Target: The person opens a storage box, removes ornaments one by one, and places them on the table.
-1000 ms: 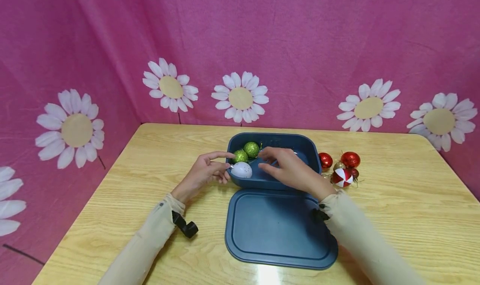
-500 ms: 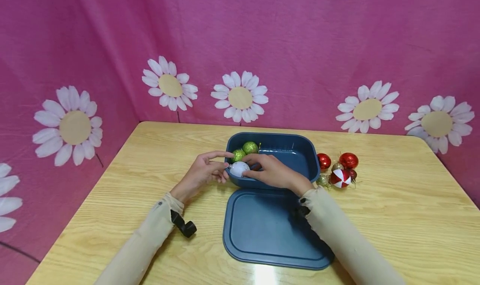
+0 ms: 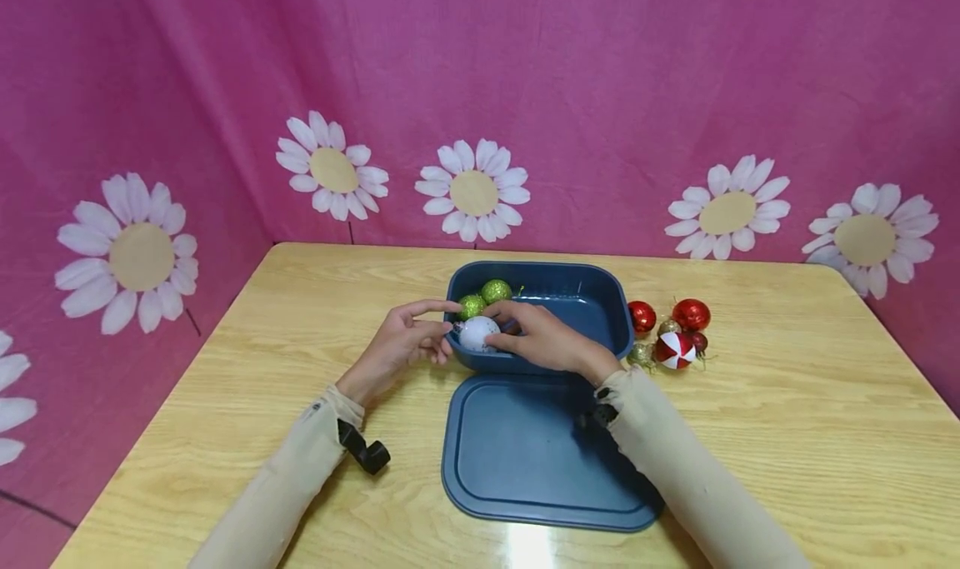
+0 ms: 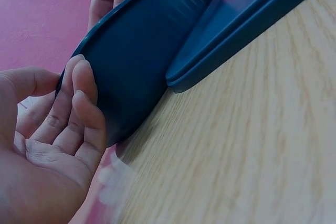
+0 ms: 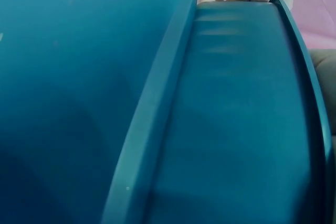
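Left hand [image 3: 401,344]: reached in from the near left side, palm inward, index finger extended to the rim of the dark blue box [image 3: 592,312], remaining fingers loosely bent by its outer wall. Right hand [image 3: 543,337]: wrist crossing the near rim, fingers angled down and leftward into the box. Compared with one second earlier: right hand moved from above the box's middle, where it was apart from the white ball [image 3: 478,334], to that ball; left hand much as it was. Right grip: thumb and fingers closed about the white ball, which lies in the left end of the box, near side. Left grip: index and thumb apart, at the left rim; cannot tell whether the thumb touches the ball's cap. Also in the box: two green glitter balls, one [image 3: 471,306] just behind the white ball, the other [image 3: 496,291] farther back. On the bench [image 3: 352,294]: blue lid [image 3: 543,452], flat, before the box; red-and-white ball [image 3: 676,350], right of the box.
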`<action>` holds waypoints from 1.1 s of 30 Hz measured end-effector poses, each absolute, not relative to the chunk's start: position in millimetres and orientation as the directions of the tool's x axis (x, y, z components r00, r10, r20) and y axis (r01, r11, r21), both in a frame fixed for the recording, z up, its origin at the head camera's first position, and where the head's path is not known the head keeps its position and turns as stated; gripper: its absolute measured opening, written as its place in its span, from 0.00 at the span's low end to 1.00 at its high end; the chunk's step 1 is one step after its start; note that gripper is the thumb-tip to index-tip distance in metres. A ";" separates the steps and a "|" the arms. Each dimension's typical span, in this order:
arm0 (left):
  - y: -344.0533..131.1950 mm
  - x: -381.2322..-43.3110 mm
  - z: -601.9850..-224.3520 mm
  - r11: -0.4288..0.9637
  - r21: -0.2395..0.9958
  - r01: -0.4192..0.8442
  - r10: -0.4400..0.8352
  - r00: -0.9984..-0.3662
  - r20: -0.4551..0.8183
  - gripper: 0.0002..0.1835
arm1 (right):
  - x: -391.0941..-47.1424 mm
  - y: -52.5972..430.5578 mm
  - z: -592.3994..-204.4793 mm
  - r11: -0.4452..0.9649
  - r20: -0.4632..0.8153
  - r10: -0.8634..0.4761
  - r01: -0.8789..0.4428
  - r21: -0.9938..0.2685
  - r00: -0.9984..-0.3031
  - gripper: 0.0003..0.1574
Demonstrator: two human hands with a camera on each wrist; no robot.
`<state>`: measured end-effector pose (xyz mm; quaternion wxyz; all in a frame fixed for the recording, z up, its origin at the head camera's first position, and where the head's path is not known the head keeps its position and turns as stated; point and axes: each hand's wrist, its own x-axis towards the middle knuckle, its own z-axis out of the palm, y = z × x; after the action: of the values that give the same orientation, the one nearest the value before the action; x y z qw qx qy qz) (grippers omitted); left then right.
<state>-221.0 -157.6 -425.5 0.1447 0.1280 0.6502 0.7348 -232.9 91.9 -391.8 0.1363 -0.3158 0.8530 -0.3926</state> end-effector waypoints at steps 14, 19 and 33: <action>-161.0 -221.4 -425.5 -0.104 0.993 -0.061 0.365 -0.931 -0.019 0.18 | -234.7 90.2 -391.9 0.477 0.068 -0.615 -0.439 -0.762 -0.786 0.25; -161.5 -220.8 -425.7 -0.112 0.992 -0.065 0.363 -0.932 -0.020 0.19 | -235.3 89.7 -394.0 0.464 0.083 -0.618 -0.448 -0.764 -0.782 0.26; -157.9 -219.9 -423.7 -0.124 0.990 -0.073 0.377 -0.926 -0.021 0.19 | -235.3 101.0 -384.4 0.465 0.161 -0.581 -0.488 -0.739 -0.798 0.27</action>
<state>-219.9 -157.9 -423.7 0.1520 0.1181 0.6441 0.7403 -235.3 101.0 -384.4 0.0567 -0.3131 0.8539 -0.4118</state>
